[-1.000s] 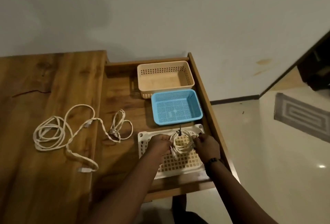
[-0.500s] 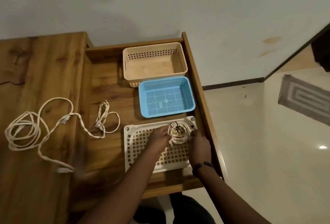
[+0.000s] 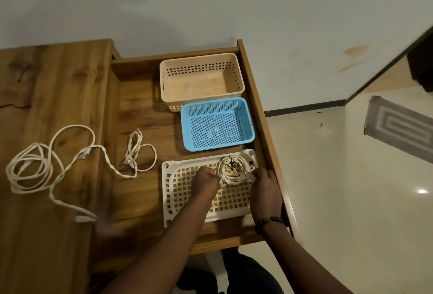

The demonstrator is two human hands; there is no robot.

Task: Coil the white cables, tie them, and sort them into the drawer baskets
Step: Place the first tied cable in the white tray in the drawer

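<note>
Head view: coiled white cable (image 3: 232, 171), judged light, limp and springy, pinched at opposite rims by left hand (image 3: 205, 182) and right hand (image 3: 266, 188) over white basket (image 3: 168, 190) in drawer (image 3: 262, 115); best gripped across the black tie (image 3: 230, 164).

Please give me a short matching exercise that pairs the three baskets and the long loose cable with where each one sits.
Things:
1. beige basket
2. blue basket
3. white basket
4. long loose cable

Places:
A. on the desk top, left of the drawer
B. nearest the person, under both hands
C. at the far end of the drawer
D. between the other two baskets

Pairs: 1-C, 2-D, 3-B, 4-A
</note>
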